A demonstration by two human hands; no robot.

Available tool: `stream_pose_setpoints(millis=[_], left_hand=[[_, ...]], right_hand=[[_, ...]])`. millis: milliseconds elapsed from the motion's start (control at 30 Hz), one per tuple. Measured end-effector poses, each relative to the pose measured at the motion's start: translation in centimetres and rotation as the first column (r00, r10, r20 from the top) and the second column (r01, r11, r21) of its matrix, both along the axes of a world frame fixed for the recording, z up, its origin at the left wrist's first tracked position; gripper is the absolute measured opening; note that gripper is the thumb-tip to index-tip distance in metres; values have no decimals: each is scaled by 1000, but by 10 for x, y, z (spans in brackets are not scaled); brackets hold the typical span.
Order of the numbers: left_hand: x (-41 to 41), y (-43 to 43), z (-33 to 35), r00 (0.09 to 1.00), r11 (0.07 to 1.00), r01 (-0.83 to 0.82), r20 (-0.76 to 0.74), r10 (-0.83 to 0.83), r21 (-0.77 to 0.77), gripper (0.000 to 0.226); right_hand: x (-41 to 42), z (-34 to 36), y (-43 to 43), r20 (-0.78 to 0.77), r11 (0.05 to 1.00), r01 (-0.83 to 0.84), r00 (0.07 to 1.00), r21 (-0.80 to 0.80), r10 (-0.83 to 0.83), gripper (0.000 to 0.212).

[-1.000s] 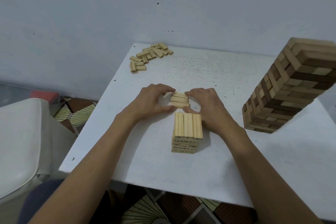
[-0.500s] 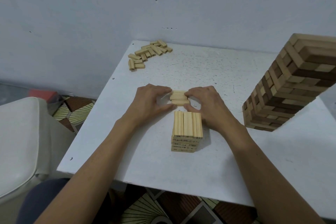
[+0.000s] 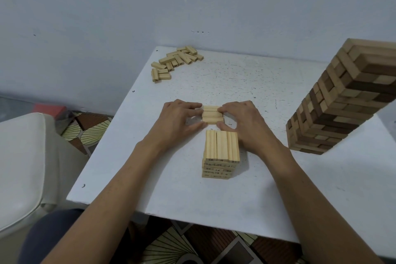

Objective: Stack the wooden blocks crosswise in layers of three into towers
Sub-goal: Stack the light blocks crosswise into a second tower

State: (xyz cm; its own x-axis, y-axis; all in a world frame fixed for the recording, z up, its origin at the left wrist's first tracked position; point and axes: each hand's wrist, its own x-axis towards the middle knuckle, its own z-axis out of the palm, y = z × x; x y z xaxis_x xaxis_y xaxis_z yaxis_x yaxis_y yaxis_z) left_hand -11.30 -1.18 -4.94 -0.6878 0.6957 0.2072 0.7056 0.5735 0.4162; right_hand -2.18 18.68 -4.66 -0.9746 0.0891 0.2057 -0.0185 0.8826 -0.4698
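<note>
A short tower of pale wooden blocks [image 3: 220, 152] stands in the middle of the white table [image 3: 171, 188], its top layer running away from me. Just behind it lie three pale blocks [image 3: 212, 114] side by side, crosswise to that layer. My left hand [image 3: 177, 121] pinches their left ends between fingers and thumb. My right hand [image 3: 246, 123] pinches their right ends the same way. A loose pile of pale blocks [image 3: 174, 62] lies at the table's far left corner.
A tall tower of mixed light and dark blocks [image 3: 338, 101] stands at the table's right side, close to my right forearm. A wall runs behind the table. A white padded seat [image 3: 19, 156] stands left of it, over a patterned floor.
The three blocks between my hands have been squared up into a neat flat row. Both hands stayed at their ends; the view shifted slightly.
</note>
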Motion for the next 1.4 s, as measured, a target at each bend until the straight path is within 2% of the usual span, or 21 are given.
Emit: stream_pose_setpoints(millis=[167, 400, 500, 667, 900, 1033, 1400], left_hand=[[-1, 1, 1, 1000, 1000, 18, -12, -18, -18, 60], [-4, 0, 3, 1000, 999, 4, -11, -4, -32, 72], [-6, -1, 4, 1000, 999, 1, 29, 0, -34, 81], [-10, 5, 16, 988, 996, 58, 149, -48, -67, 82], [-12, 10, 21, 981, 998, 59, 189, -51, -34, 92], [-10, 10, 25, 982, 997, 72, 173, -70, -4, 98], [19, -4, 86, 978, 988, 115, 162, -131, 106, 96]], right_hand=[[-1, 0, 0, -1, 1000, -6, 1000, -3, 6, 41], [0, 2, -1, 8, 1000, -5, 1000, 2, 5, 41], [0, 4, -1, 8, 1000, -19, 1000, 7, 18, 41], [-1, 6, 0, 32, 1000, -17, 999, 2, 17, 42], [-2, 9, 3, 41, 999, -25, 999, -44, 27, 39], [2, 18, 2, 2, 998, -35, 999, -43, 35, 42], [41, 73, -7, -140, 992, -49, 990, -120, 32, 38]])
